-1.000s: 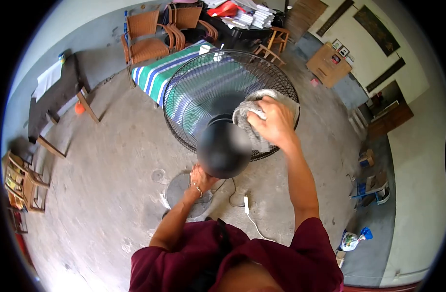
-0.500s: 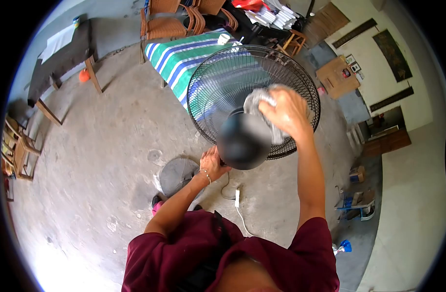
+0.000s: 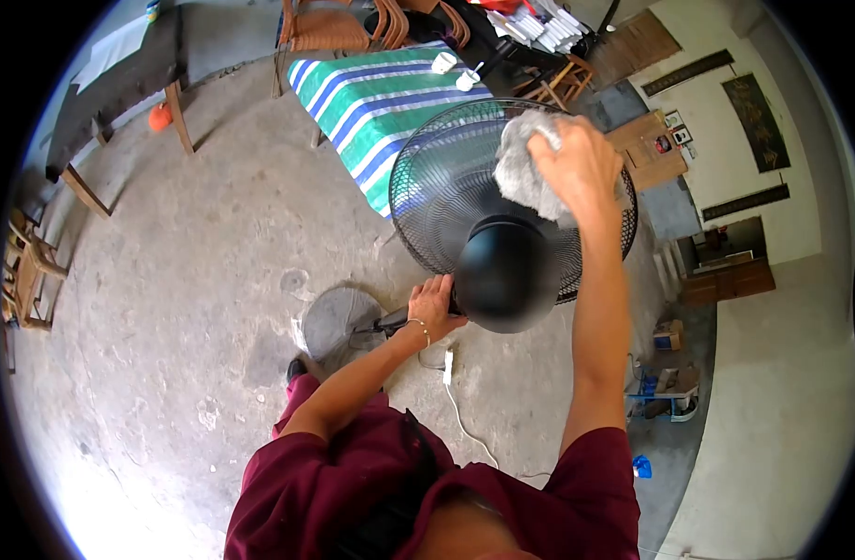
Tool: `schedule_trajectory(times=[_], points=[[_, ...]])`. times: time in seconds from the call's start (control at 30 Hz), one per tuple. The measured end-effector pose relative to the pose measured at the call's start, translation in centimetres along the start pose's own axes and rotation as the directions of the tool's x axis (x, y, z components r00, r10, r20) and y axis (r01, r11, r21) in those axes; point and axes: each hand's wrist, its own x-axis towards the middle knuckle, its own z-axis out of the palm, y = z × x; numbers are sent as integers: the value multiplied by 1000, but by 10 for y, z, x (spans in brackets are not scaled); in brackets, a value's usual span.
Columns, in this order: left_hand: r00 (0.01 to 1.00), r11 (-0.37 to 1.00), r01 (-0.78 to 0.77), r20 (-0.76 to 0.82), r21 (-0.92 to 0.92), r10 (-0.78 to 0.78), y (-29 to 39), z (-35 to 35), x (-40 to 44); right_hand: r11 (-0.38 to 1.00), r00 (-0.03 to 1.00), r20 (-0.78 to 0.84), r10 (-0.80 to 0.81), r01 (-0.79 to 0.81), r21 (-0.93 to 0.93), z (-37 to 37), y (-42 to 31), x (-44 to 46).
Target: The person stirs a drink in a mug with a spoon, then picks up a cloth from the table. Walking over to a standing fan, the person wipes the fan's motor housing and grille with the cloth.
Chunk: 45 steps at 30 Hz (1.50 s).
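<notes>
A black standing fan [image 3: 504, 280] is before me, with its rounded motor housing towards me and its wire grille [image 3: 437, 177] beyond. My right hand [image 3: 581, 173] presses a crumpled grey cloth [image 3: 528, 168] against the back of the grille, at its upper right. The fingers are closed on the cloth. Lower down, my left hand [image 3: 434, 306] wraps round the fan's pole, just beside the motor housing; the part inside its grip is hidden. The round grey fan base [image 3: 342, 325] rests on the floor to the left.
Past the fan stands a table with a green, blue and white striped cloth [image 3: 362, 112], bearing two white cups [image 3: 443, 63]. Wicker chairs [image 3: 329, 33] are behind it. A white cord connector [image 3: 448, 367] lies on the concrete floor near my feet. A dark table [image 3: 119, 93] stands left.
My right hand has moved up and away with the cloth across the grille. The fan now appears further right in view, and my left hand stays on its pole.
</notes>
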Motion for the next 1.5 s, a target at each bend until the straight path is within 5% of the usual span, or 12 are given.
schedule_trajectory(times=[0.23, 0.4, 0.5, 0.57, 0.8, 0.87, 0.97, 1.07, 1.27, 1.33, 1.43, 1.5], points=[[1000, 999, 13, 15, -50, -12, 2, -9, 1, 968, 930, 291, -222, 247, -50, 27, -33, -32], [1000, 997, 0, 25, -72, 2, 2, -12, 2, 960, 943, 185, -276, 280, 0, 38, -69, -6], [1000, 998, 8, 23, -65, -7, 2, -12, 3, 937, 881, 368, -296, 344, -70, 63, -90, 6], [1000, 998, 11, 16, -64, -10, 3, -14, 4, 907, 742, 617, -263, 409, -104, 70, -97, 8], [997, 994, 37, 68, -101, -30, 9, -18, 3, 915, 581, 790, -197, 399, -65, 56, -75, -4], [1000, 997, -7, 26, -74, 9, 2, 0, 1, 926, 599, 774, -205, 376, -46, 49, -65, 3], [998, 997, -52, -27, -50, 51, -3, 7, 2, 999, 656, 754, -38, 42, 15, 31, -57, 30], [999, 997, -40, 2, -58, 40, -2, 1, 4, 969, 881, 426, -205, 243, -35, 51, -60, 31], [999, 997, -30, 21, -65, 32, -7, -1, 5, 902, 655, 698, -290, 431, -30, 66, -77, 16], [999, 996, -38, 8, -77, 38, -4, 0, 5, 893, 673, 652, -347, 451, 10, 60, -63, 13], [999, 996, -47, -6, -80, 47, -2, -1, 4, 950, 394, 894, -214, 295, 98, 45, -39, 27], [999, 996, -35, 21, -83, 37, 0, 0, 3, 834, 334, 846, -416, -231, 501, 41, 13, 39]])
